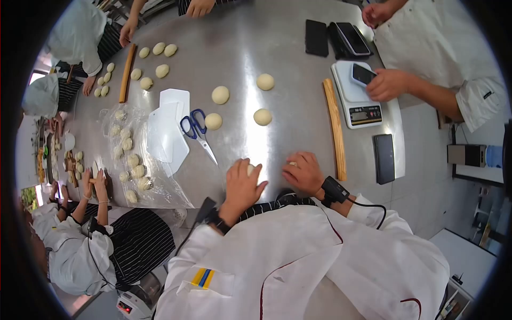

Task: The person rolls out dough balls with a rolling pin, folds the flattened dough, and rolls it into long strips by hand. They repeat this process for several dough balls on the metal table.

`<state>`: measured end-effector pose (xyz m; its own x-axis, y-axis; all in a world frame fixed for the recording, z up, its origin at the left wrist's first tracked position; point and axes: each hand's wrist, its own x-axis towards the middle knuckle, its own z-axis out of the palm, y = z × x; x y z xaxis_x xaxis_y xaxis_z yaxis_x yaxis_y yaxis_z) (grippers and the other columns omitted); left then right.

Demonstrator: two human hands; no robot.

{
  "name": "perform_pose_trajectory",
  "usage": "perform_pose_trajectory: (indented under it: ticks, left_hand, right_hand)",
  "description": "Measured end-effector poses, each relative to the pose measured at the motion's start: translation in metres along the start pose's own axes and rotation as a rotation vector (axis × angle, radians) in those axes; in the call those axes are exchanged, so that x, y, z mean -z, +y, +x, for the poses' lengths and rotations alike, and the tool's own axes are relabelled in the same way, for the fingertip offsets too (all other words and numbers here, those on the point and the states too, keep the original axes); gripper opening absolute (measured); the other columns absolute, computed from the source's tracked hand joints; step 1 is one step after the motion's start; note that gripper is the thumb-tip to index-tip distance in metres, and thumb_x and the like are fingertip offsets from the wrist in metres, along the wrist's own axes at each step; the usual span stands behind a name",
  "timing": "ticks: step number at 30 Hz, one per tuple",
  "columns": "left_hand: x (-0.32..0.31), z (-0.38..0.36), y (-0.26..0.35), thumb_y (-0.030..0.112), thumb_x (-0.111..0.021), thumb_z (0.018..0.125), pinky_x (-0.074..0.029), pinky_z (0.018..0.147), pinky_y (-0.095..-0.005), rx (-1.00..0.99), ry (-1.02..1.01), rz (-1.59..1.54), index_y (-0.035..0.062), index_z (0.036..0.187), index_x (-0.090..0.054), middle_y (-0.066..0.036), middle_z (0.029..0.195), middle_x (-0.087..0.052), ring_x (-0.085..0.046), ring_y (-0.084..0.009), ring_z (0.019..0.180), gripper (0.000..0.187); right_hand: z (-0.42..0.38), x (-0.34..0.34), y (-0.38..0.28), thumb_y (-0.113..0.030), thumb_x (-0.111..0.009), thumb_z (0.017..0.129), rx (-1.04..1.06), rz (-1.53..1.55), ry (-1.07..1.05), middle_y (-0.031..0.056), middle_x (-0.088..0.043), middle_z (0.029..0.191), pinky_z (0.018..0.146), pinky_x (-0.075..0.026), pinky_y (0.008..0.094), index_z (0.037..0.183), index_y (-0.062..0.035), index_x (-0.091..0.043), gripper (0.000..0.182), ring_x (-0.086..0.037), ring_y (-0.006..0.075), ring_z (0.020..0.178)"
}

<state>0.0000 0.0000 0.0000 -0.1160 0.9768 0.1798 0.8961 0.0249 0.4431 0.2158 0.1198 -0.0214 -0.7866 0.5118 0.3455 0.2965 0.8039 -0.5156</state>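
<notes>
My left hand (242, 184) curls over a pale dough ball (250, 169) near the table's front edge; part of the ball shows between the fingers. To its right, my right hand (304, 172) is cupped over another dough piece (293, 164), of which only a bit is visible. Beyond my hands lie dough balls, among them one (262, 117) in the middle and one (213, 121) beside the blue-handled scissors (198, 133). The scissors rest partly against white plastic scrapers (169, 128).
Plastic film (160, 184) covers several dough balls at left. A rolling pin (335, 128), a scale (362, 101) and a black phone (384, 159) lie at right. One co-worker's hand (386, 84) holds a phone over the scale. Other people work at left and across the table.
</notes>
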Motion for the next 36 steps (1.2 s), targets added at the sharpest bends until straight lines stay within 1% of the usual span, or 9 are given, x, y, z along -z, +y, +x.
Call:
perform_pose_trajectory:
  ticks: [6,10,12,15,17,23,29,33,36]
  left_hand:
    - [0.036,0.046,-0.035,0.012,-0.074,0.076,-0.047,0.076,-0.0434,-0.210,0.323,-0.254,0.0080,0.088,-0.066,-0.010,0.087,-0.059,-0.058,-0.0318,0.081,0.015]
    - [0.067,0.082,-0.049,0.014,-0.073,0.077,-0.045,0.080,-0.0441,-0.219,0.420,-0.165,0.0083,0.090,-0.065,-0.010,0.090,-0.059,-0.057,-0.0316,0.086,0.016]
    - [0.037,0.087,-0.064,0.018,-0.071,0.078,-0.043,0.087,-0.0441,-0.172,0.112,0.085,0.0085,0.095,-0.066,-0.010,0.097,-0.059,-0.056,-0.0305,0.095,0.020]
    - [0.041,0.071,-0.061,0.021,-0.071,0.078,-0.041,0.091,-0.0442,-0.165,0.385,0.041,0.0080,0.107,-0.065,-0.014,0.109,-0.057,-0.054,-0.0337,0.103,0.032]
    - [0.047,0.072,-0.057,0.023,-0.072,0.078,-0.042,0.089,-0.0450,-0.171,0.451,-0.050,0.0074,0.117,-0.062,-0.018,0.113,-0.056,-0.055,-0.0362,0.102,0.043]
    - [0.008,0.153,-0.009,0.015,-0.069,0.079,-0.053,0.073,-0.0429,-0.066,-0.008,0.053,0.0065,0.108,-0.063,-0.016,0.103,-0.058,-0.058,-0.0341,0.094,0.030]
    - [-0.015,0.144,0.019,0.016,-0.068,0.080,-0.054,0.064,-0.0399,-0.248,0.095,-0.069,0.0085,0.085,-0.059,-0.011,0.090,-0.057,-0.057,-0.0306,0.087,0.013]
    - [-0.039,0.125,0.031,0.022,-0.070,0.079,-0.048,0.078,-0.0456,-0.127,0.026,0.053,0.0111,0.094,-0.064,-0.009,0.094,-0.058,-0.057,-0.0304,0.092,0.020]
    - [0.006,0.134,0.012,0.031,-0.074,0.080,-0.044,0.085,-0.0485,0.010,0.375,0.056,0.0062,0.106,-0.063,-0.016,0.111,-0.059,-0.056,-0.0377,0.103,0.038]
  right_hand:
    - [0.106,0.009,-0.022,-0.013,-0.076,0.079,-0.011,0.113,0.169,0.0073,-0.063,0.087,0.074,-0.047,0.0388,0.082,-0.0086,-0.067,0.011,-0.058,0.0301,0.082]
    - [0.223,-0.008,-0.023,-0.014,-0.075,0.081,0.110,0.173,0.320,0.0098,-0.064,0.092,0.077,-0.048,0.0392,0.090,-0.0068,-0.067,0.014,-0.060,0.0312,0.086]
    - [0.236,-0.037,-0.009,-0.011,-0.071,0.085,0.167,0.027,0.039,0.0135,-0.066,0.100,0.086,-0.049,0.0407,0.103,-0.0044,-0.067,0.020,-0.061,0.0331,0.092]
    - [0.205,-0.008,0.001,-0.018,-0.070,0.084,0.085,-0.039,0.384,0.0138,-0.065,0.103,0.087,-0.049,0.0419,0.105,-0.0045,-0.065,0.025,-0.061,0.0355,0.096]
    - [0.158,0.015,0.008,-0.020,-0.070,0.083,-0.314,-0.040,0.439,0.0159,-0.063,0.106,0.088,-0.049,0.0430,0.110,-0.0036,-0.064,0.032,-0.060,0.0371,0.099]
    - [0.073,0.028,-0.008,-0.023,-0.074,0.079,-0.455,-0.186,0.174,0.0171,-0.058,0.114,0.090,-0.048,0.0411,0.113,-0.0017,-0.063,0.041,-0.058,0.0361,0.104]
    - [0.050,0.057,0.017,-0.022,-0.076,0.078,-0.484,-0.429,0.197,0.0162,-0.055,0.122,0.094,-0.044,0.0465,0.122,-0.0037,-0.058,0.051,-0.052,0.0361,0.116]
    - [0.017,0.072,0.033,-0.021,-0.076,0.078,-0.630,-0.426,0.009,0.0182,-0.051,0.123,0.090,-0.047,0.0480,0.136,-0.0069,-0.047,0.067,-0.053,0.0375,0.113]
    - [0.017,0.076,0.053,-0.016,-0.071,0.082,-0.801,-0.161,-0.102,0.0208,-0.051,0.122,0.086,-0.050,0.0494,0.137,-0.0053,-0.043,0.063,-0.056,0.0424,0.108]
